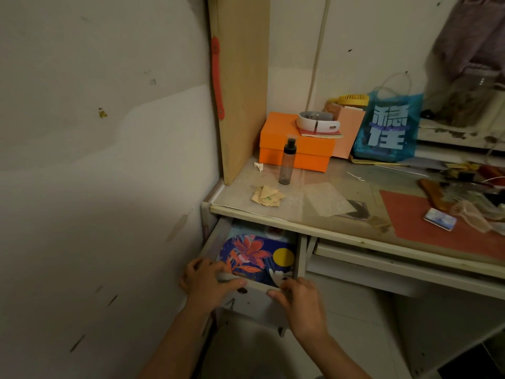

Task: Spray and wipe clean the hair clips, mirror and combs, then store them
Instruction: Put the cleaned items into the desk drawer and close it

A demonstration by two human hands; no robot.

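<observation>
Left hand (206, 279) and right hand (297, 302) gripping open drawer (254, 292) front, fingers curled over its edge; inside, perhaps a floral tin (255, 255); spray bottle (287, 162) upright above on counter (314, 214).

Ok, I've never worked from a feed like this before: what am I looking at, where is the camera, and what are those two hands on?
There is no machine here, and only one picture. It comes from a wide-angle camera worn on a person's head, looking forward and down, so the two bare arms at the bottom are that person's own. The left hand and the right hand both grip the front edge of an open drawer under the desk. Inside the drawer lies something with a flower print; I cannot tell what it is. On the desk stand a small spray bottle and an orange box, with a folded cloth in front of the bottle and a blue bag further right.
</observation>
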